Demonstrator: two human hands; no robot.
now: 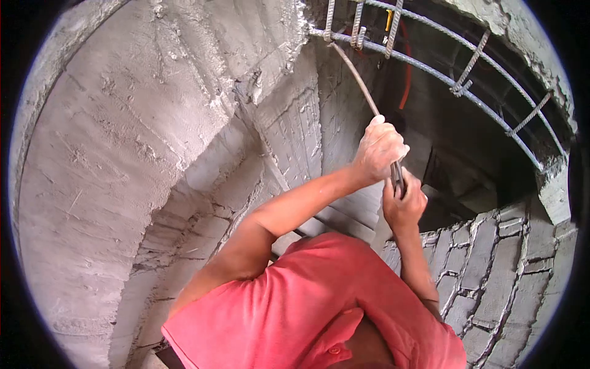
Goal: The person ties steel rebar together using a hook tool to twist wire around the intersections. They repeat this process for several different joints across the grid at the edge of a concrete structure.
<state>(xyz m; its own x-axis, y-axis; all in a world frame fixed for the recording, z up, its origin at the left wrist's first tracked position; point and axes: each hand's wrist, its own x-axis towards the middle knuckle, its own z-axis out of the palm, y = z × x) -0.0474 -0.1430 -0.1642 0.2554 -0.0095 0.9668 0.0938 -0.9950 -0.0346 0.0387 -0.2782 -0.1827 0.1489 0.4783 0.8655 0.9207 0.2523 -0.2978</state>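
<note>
My left hand (381, 147) is closed around a thin brown rod or cable (356, 72). It slants up and left from my fist, its far end close to the curved rebar frame (424, 58). Just below, my right hand (405, 200) is closed on a dark, narrow, two-armed piece (398, 178) that looks like pliers handles or a bent loop. Whether this piece joins the rod is hidden by my left hand. Both hands are held close together in front of my chest.
Rough concrete (110, 135) curves along the left. Grey brickwork (491, 270) lies at lower right. Beneath the rebar is a dark opening (467, 135), with a red strip (406, 74) hanging in it. A small yellow item (388, 19) shows among the bars.
</note>
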